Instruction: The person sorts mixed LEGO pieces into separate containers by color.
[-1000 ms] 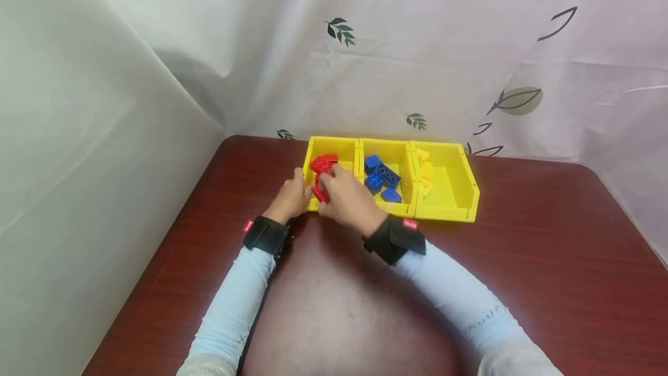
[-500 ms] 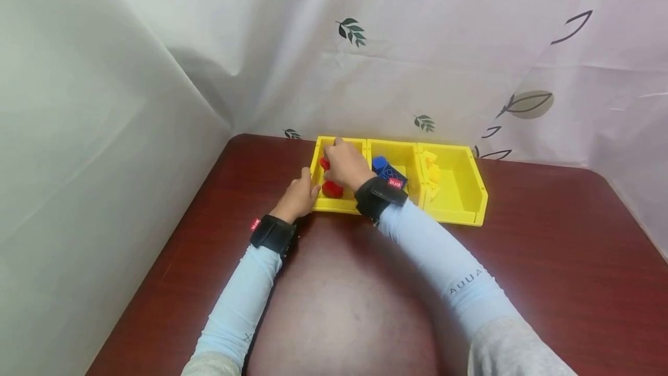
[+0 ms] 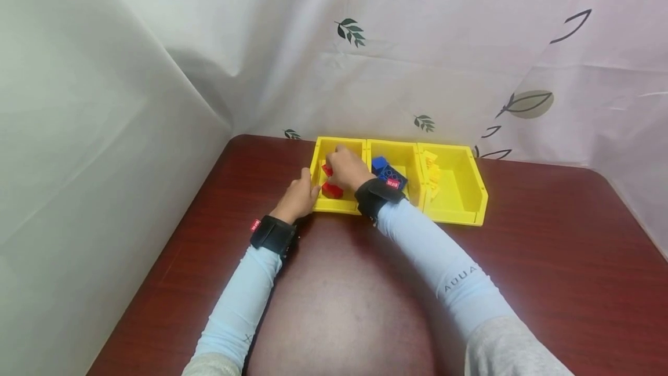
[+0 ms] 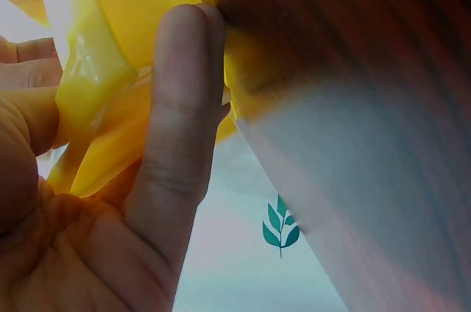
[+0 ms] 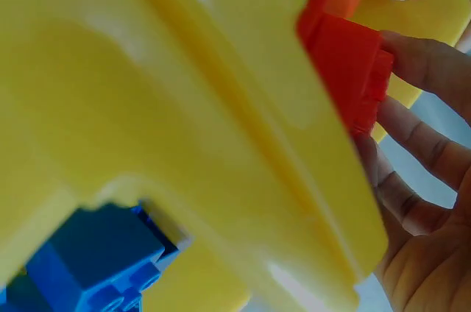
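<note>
My left hand (image 3: 297, 195) grips the left wall of the leftmost yellow bin (image 3: 339, 209); in the left wrist view, that yellow wall (image 4: 110, 54) lies between thumb and fingers. My right hand (image 3: 347, 168) reaches into the same bin. Its slightly bent fingers (image 5: 423, 132) touch red building bricks (image 5: 346, 62) in the right wrist view; its thumb is hidden there. Red bricks (image 3: 332, 191) also show beside this hand in the head view, others being covered by it.
Blue bricks (image 3: 392, 176) lie in the middle bin (image 3: 396, 147), partly behind the right wrist. Yellow bricks (image 3: 432, 173) line the left side of the right bin (image 3: 459, 216). The bins adjoin on a dark red table (image 3: 548, 248), with a white curtain (image 3: 417, 45) behind.
My right hand has moved from the front of the left bin farther back, then slightly toward the front. My left hand keeps its grip on the wall. The head view has shifted a little.
</note>
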The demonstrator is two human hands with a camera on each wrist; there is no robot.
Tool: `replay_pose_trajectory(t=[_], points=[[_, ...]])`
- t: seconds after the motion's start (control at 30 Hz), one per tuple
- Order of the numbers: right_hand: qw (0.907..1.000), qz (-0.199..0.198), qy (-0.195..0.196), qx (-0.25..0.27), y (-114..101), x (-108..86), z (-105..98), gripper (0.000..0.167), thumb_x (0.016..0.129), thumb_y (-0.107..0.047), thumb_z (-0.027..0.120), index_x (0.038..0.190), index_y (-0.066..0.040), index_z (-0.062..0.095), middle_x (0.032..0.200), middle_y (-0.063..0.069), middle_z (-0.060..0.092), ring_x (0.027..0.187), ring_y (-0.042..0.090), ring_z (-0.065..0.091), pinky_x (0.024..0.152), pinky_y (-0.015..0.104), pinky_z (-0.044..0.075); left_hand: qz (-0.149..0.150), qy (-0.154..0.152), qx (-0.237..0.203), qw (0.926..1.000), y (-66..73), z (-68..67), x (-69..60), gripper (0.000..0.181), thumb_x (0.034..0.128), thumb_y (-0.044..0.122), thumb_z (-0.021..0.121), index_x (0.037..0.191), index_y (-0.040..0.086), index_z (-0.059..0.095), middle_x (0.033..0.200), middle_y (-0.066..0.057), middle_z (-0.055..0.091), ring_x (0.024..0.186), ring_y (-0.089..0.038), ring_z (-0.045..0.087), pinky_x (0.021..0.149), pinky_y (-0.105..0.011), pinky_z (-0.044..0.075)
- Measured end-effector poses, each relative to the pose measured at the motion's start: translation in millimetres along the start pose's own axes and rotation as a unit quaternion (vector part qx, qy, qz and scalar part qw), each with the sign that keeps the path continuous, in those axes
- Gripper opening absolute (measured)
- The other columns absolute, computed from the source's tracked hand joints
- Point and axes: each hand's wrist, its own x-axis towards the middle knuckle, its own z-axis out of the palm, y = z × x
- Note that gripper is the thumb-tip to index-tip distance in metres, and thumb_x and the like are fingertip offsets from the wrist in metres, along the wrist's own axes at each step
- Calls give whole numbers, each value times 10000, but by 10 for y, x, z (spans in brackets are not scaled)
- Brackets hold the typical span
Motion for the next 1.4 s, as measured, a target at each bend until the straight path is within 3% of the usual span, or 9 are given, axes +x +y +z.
replay_pose_trajectory(t=[0.43, 0.83, 1.1, 1.27, 1.4], points=[[9996, -40, 219, -147, 8, -21, 25, 327, 837, -189, 782, 1115, -42, 693, 1026, 133, 560, 904, 248, 579, 882, 322, 559, 4, -58, 7, 10000, 6, -14, -1, 417, 1027, 244, 505, 1338, 61, 297, 970, -158, 547, 788, -269, 594, 732, -306, 544], [9998, 22, 195, -71, 11, -45, 44, 349, 834, -198, 788, 1131, -42, 688, 1028, 132, 553, 916, 258, 574, 915, 329, 551, -137, -106, -85, 9998, 22, -10, -31, 434, 1020, 260, 518, 1346, 85, 291, 986, -142, 545, 790, -254, 604, 799, -312, 574], [9996, 22, 279, 15, 32, -81, 65, 385, 840, -218, 782, 1176, -62, 681, 1031, 128, 555, 926, 246, 579, 928, 338, 555, -157, -114, -85, 9998, 7, 13, -35, 437, 1024, 262, 507, 1356, 84, 285, 954, -137, 539, 753, -241, 597, 758, -282, 565], [9983, 93, 343, 467, 58, -198, -48, 430, 874, -288, 744, 1237, -78, 647, 1081, 119, 568, 946, 249, 593, 903, 359, 567, -112, -87, -112, 9998, 6, -1, -43, 442, 1018, 261, 519, 1354, 81, 293, 984, -144, 554, 744, -239, 604, 745, -288, 576], [9952, -95, 736, 643, 113, -427, -147, 416, 890, -320, 725, 1203, -55, 657, 1089, 127, 581, 913, 260, 590, 836, 352, 570, -65, -56, -71, 9999, 21, -15, -37, 426, 1016, 253, 523, 1334, 67, 309, 1021, -169, 564, 765, -252, 604, 724, -302, 565]])
